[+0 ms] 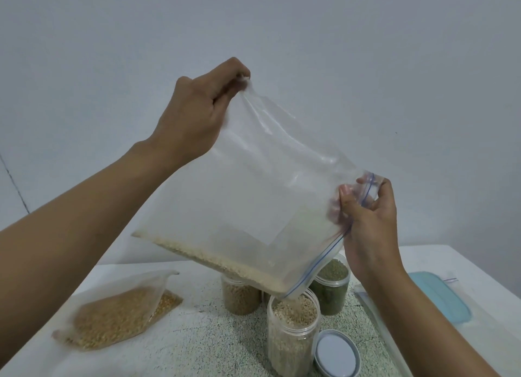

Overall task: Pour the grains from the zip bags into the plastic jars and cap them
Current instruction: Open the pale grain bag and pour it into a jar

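Observation:
I hold a clear zip bag (262, 190) tilted in the air. My left hand (194, 114) pinches its bottom corner up high. My right hand (366, 216) grips the blue zip edge lower down. Pale grains (225, 261) lie along the bag's low side and run out of its corner into an open clear jar (293, 331), which is nearly full of the same grains. A grey-rimmed lid (337, 354) lies flat just right of that jar.
Behind stand a jar of tan grains (239, 296) and a jar of green grains (331, 288). A zip bag of golden kernels (121, 317) lies at the left on the speckled table (197, 345). A light blue lid (439, 295) and clear tray rim (377, 317) sit at the right.

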